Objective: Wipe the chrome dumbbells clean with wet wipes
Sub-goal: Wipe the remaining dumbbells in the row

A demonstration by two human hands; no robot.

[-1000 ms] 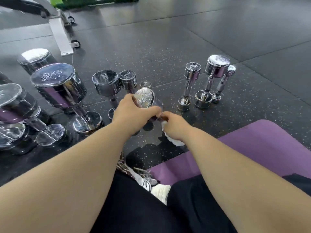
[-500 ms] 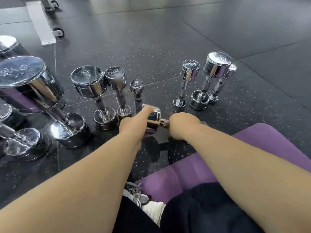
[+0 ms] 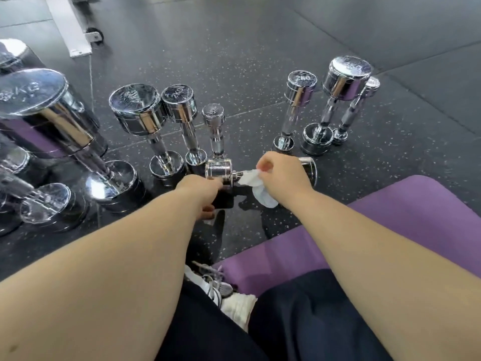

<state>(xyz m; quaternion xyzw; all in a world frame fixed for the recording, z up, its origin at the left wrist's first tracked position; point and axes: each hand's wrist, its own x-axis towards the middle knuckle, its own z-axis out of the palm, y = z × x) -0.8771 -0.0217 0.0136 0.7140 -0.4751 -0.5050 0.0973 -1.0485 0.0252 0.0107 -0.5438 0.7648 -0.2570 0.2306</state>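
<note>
A small chrome dumbbell (image 3: 218, 170) lies on its side, held just above the dark floor in front of me. My left hand (image 3: 201, 191) grips its left head from below. My right hand (image 3: 282, 173) pinches a crumpled white wet wipe (image 3: 253, 181) against the handle and hides most of the handle and part of the right head (image 3: 309, 165). Behind it, several chrome dumbbells stand on end in a row: a 1 kg one (image 3: 214, 126), a 2 kg one (image 3: 182, 110) and a bigger one (image 3: 138, 110) on the left.
Three more upright dumbbells (image 3: 338, 100) stand at the right rear. Large heavy dumbbells (image 3: 46, 113) crowd the left edge. A purple mat (image 3: 403, 212) lies under me at the right. A white bench leg with a wheel (image 3: 78, 35) stands at the far left.
The dumbbell went from tilted upright to lying horizontal between my hands. My right hand slid along the handle and the white wipe now shows. The view shifted right and closer.
</note>
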